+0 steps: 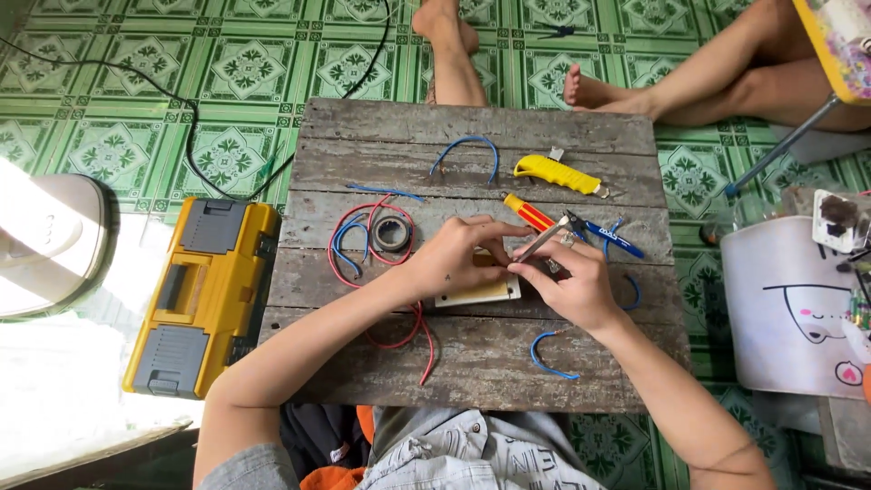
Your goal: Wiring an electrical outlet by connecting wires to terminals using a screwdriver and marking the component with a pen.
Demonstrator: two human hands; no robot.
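The white switch plate [481, 290] lies mid-board on the wooden board [472, 263], pinned by the left hand's [449, 263] closed fingers while the right hand [567, 281] grips a screwdriver [543, 240], whose tip might slip toward the fingers.

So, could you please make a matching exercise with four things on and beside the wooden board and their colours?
Things:
1. toolbox
2. utility knife
3. tape roll
4. short curved wire near the right hand

Colours:
A. blue
B. black
C. all yellow
D. yellow and grey

Pairs: 1-D, 2-C, 3-B, 4-A
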